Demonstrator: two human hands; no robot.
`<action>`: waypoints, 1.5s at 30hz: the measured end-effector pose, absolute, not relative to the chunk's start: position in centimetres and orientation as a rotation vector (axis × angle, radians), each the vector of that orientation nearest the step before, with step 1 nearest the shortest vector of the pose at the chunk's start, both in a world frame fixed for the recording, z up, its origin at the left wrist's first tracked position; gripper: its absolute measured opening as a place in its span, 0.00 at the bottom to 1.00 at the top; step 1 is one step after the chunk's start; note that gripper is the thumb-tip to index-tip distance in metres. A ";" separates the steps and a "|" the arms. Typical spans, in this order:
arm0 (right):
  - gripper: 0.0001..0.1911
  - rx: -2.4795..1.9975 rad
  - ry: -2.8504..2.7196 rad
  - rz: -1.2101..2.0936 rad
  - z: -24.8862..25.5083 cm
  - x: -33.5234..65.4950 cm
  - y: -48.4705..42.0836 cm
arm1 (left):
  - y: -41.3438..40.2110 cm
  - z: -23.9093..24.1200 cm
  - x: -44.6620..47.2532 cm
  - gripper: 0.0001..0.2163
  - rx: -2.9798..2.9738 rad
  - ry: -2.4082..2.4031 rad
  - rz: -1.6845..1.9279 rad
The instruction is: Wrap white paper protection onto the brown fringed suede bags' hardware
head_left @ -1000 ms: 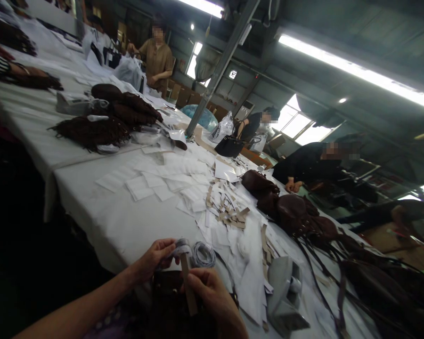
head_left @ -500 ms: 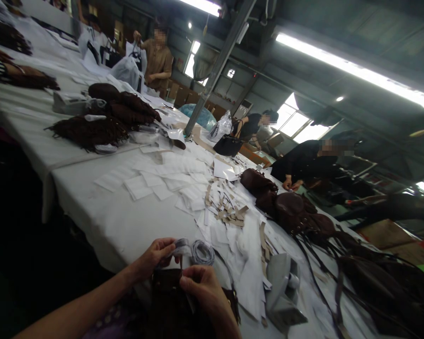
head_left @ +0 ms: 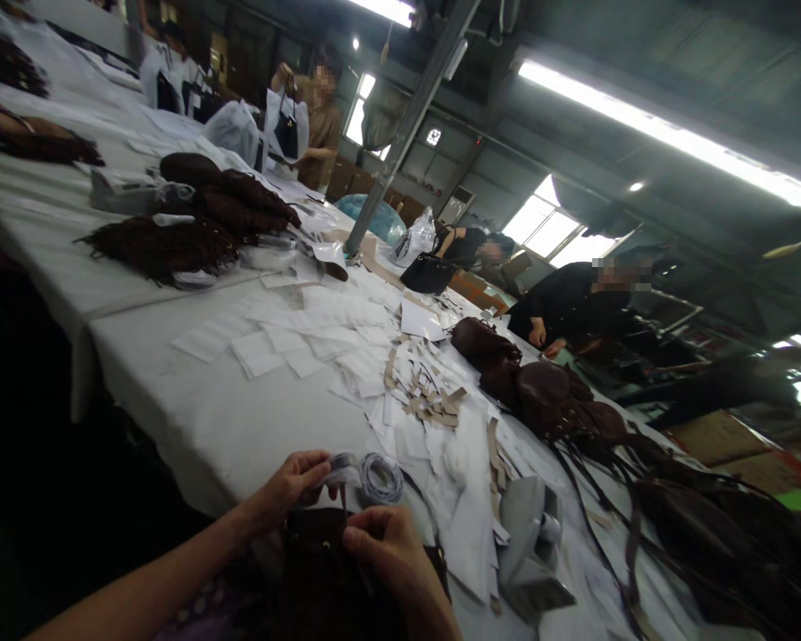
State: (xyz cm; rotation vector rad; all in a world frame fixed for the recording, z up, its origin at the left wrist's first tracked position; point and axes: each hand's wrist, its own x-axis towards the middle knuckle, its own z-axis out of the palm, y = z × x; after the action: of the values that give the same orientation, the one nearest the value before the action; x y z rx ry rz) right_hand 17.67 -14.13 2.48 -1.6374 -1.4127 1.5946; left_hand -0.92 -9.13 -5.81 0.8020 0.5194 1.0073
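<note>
Near the front edge of the table, my left hand (head_left: 299, 481) is closed, its fingertips pinching a grey-white coiled strip (head_left: 342, 466). A second grey-white coil (head_left: 381, 479) sits just right of it. My right hand (head_left: 385, 543) pinches a thin brown strap (head_left: 343, 504) that runs up towards my left fingers. Under both hands is a dark brown bag (head_left: 317, 556) with small gold-coloured metal fittings; its lower part is in shadow and partly behind my right hand and forearm.
A grey tape dispenser (head_left: 530, 543) stands right of my right hand. Paper sheets (head_left: 294, 343) and beige scraps (head_left: 433, 405) cover the table's middle. Brown bags (head_left: 544, 387) with long straps lie right, fringed ones (head_left: 166, 249) left. A metal post (head_left: 400, 133) rises beyond; several people work around.
My hands keep nearly the same grip on the strip and strap. Across the table, a person in brown has shifted a bag in clear wrapping to the right. The view has tilted slightly.
</note>
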 end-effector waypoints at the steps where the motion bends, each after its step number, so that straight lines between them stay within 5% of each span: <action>1: 0.19 -1.606 -1.407 1.620 2.3 17.7 -14.0 | -9.1 -5.8 -0.9 0.13 0.788 0.514 1.014; 13: 0.21 -1.312 -1.020 1.929 1.3 16.2 -14.1 | -8.5 -6.9 -0.8 0.11 0.586 0.438 1.065; 26: 0.29 -1.247 -1.048 1.512 2.9 15.7 -17.8 | -8.3 -7.1 -0.7 0.10 0.457 0.447 1.143; 45: 0.15 -1.257 -1.184 1.433 3.0 13.1 -16.5 | -8.4 -5.8 -0.8 0.14 0.514 0.472 1.040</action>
State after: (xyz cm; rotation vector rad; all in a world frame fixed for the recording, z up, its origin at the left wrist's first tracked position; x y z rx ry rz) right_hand 13.06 -16.49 3.01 -1.2573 -1.1837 1.4328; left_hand -0.83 -8.42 -5.82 0.5136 0.4718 1.0401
